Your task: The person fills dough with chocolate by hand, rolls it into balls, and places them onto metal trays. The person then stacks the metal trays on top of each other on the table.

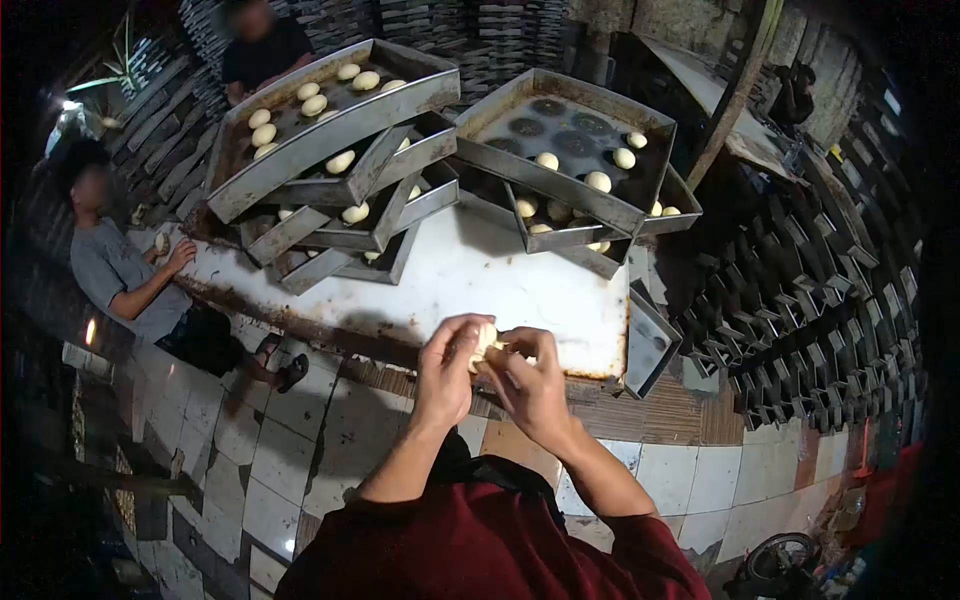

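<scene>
A small piece of pale dough (486,343) is held between my two hands, over the front edge of the white table (480,265). My left hand (448,372) has its fingers curled round the dough's left side. From the right, my right hand (530,378) closes on the same piece with bent fingers. Beyond my hands, stacked metal trays hold pale dough balls: one stack (340,150) stands at the left and another (570,190) at the right. The upper right tray has a few balls and several dark round marks on its bottom.
A person in a grey shirt (120,270) stands at the table's left end, one hand near a dough piece. Another person in dark clothes (262,55) is behind the left stack. A tilted tray (650,340) leans by the right edge. Many metal trays (800,300) are piled at right.
</scene>
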`<state>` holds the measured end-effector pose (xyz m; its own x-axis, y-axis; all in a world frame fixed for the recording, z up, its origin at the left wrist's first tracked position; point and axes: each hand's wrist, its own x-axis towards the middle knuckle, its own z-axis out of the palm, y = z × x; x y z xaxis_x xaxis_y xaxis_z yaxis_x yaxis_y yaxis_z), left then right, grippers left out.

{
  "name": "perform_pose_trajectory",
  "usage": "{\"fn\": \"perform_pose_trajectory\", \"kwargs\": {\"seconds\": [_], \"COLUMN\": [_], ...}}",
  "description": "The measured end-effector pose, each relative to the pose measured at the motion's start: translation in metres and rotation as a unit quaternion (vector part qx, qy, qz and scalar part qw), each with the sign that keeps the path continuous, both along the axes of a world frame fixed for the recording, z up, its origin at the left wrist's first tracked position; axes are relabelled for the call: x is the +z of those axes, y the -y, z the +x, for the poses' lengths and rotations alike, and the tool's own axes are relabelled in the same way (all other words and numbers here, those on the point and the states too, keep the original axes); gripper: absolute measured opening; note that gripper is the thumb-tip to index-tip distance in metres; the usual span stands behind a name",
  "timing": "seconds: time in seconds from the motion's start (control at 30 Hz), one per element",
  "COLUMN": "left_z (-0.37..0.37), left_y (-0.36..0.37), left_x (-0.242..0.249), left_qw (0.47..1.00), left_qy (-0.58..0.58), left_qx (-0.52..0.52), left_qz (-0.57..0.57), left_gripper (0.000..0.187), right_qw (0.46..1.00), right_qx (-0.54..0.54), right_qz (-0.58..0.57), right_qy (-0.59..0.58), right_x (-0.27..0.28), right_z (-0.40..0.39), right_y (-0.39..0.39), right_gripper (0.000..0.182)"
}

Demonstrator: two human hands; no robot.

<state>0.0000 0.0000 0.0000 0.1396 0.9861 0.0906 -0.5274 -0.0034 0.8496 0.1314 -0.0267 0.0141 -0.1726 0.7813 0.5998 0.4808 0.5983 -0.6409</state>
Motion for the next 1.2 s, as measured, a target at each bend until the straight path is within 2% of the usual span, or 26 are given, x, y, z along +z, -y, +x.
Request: {"fn": "perform_pose_trajectory", "kwargs": {"seconds": [0.07, 0.1, 0.17, 0.2, 0.23, 0.3, 0.33, 0.43, 0.53, 0.57, 0.6, 0.67, 0.7, 0.73, 0.77, 0.83, 0.9, 0.97, 1.03, 1.1, 1.13, 1.17, 1.2], "left_z": [0.006, -0.015, -0.025, -0.029, -0.032, -0.034, -0.035, -0.048, -0.058, -0.06, -0.061, -0.062, -0.061, -0.058, -0.055, -0.056, -0.054, -0.053, -0.055, -0.049, -0.046, -0.043, -0.037], "left_y": [0.003, -0.004, -0.021, -0.034, -0.045, -0.07, -0.082, -0.113, -0.132, -0.137, -0.145, -0.156, -0.162, -0.169, -0.175, -0.185, -0.192, -0.196, -0.201, -0.202, -0.202, -0.203, -0.212], "left_x": [0.01, 0.011, 0.008, 0.003, 0.0, 0.0, 0.004, -0.001, -0.001, -0.002, -0.004, -0.004, -0.005, -0.006, -0.007, -0.001, -0.005, -0.004, -0.002, -0.003, 0.0, 0.001, -0.011], "left_qw": [0.996, 0.996, 0.978, 0.976, 0.976, 0.99, 0.999, 0.994, 0.983, 0.973, 0.963, 0.97, 0.977, 0.99, 0.995, 0.973, 0.977, 0.981, 0.974, 0.969, 0.98, 0.988, 0.994], "left_qy": [-0.037, -0.041, -0.123, -0.126, -0.121, -0.102, 0.038, 0.053, -0.049, -0.069, -0.106, -0.098, -0.094, -0.042, 0.009, 0.126, 0.058, 0.021, -0.06, -0.076, -0.087, -0.097, -0.032], "left_qx": [-0.052, -0.064, -0.098, -0.099, -0.108, 0.005, -0.001, -0.074, -0.121, -0.131, -0.12, -0.12, -0.107, -0.107, -0.103, -0.18, -0.203, -0.187, -0.153, -0.15, -0.128, -0.106, -0.106], "left_qz": [0.064, 0.042, 0.136, 0.147, 0.147, 0.096, 0.013, -0.059, 0.131, 0.175, 0.216, 0.187, 0.161, 0.086, 0.012, -0.065, -0.011, 0.036, 0.154, 0.182, 0.123, 0.063, 0.02], "left_gripper": [0.021, 0.021, 0.022, 0.023, 0.023, 0.022, 0.018, 0.017, 0.02, 0.021, 0.02, 0.02, 0.019, 0.022, 0.025, 0.029, 0.033, 0.035, 0.032, 0.028, 0.026, 0.025, 0.023], "right_qw": [0.999, 0.998, 0.959, 0.946, 0.946, 0.965, 0.984, 0.993, 0.986, 0.955, 0.948, 0.937, 0.947, 0.957, 0.983, 0.973, 0.968, 0.975, 0.979, 0.95, 0.956, 0.958, 0.959], "right_qx": [-0.042, -0.053, 0.014, 0.023, 0.012, 0.016, -0.01, -0.116, -0.136, -0.133, -0.119, -0.113, -0.105, -0.095, -0.118, -0.215, -0.244, -0.217, -0.197, -0.172, -0.222, -0.261, -0.275], "right_qz": [0.004, -0.018, -0.213, -0.248, -0.248, -0.164, -0.111, -0.015, -0.083, -0.175, -0.207, -0.241, -0.224, -0.206, -0.122, -0.02, -0.037, -0.041, -0.04, -0.139, -0.124, -0.091, -0.047], "right_qy": [-0.024, -0.03, -0.188, -0.209, -0.208, -0.202, -0.141, -0.006, -0.039, -0.2, -0.211, -0.224, -0.203, -0.182, -0.073, 0.076, 0.052, 0.016, 0.043, -0.219, -0.145, -0.072, -0.036], "right_x": [0.012, 0.015, 0.019, 0.015, 0.01, 0.003, 0.007, 0.013, 0.027, 0.025, 0.028, 0.027, 0.021, 0.018, 0.019, 0.018, 0.024, 0.031, 0.031, 0.023, 0.017, 0.014, 0.009], "right_z": [0.012, -0.003, -0.004, -0.006, -0.013, -0.035, -0.047, -0.069, -0.06, -0.063, -0.062, -0.065, -0.068, -0.072, -0.078, -0.088, -0.083, -0.073, -0.065, -0.065, -0.064, -0.068, -0.073], "right_y": [-0.005, -0.013, -0.028, -0.037, -0.047, -0.066, -0.071, -0.093, -0.116, -0.12, -0.124, -0.131, -0.135, -0.139, -0.142, -0.148, -0.158, -0.168, -0.174, -0.177, -0.177, -0.178, -0.18], "right_gripper": [0.016, 0.016, 0.012, 0.011, 0.011, 0.014, 0.02, 0.02, 0.014, 0.012, 0.012, 0.013, 0.014, 0.016, 0.023, 0.03, 0.029, 0.027, 0.024, 0.02, 0.019, 0.028, 0.032]}}
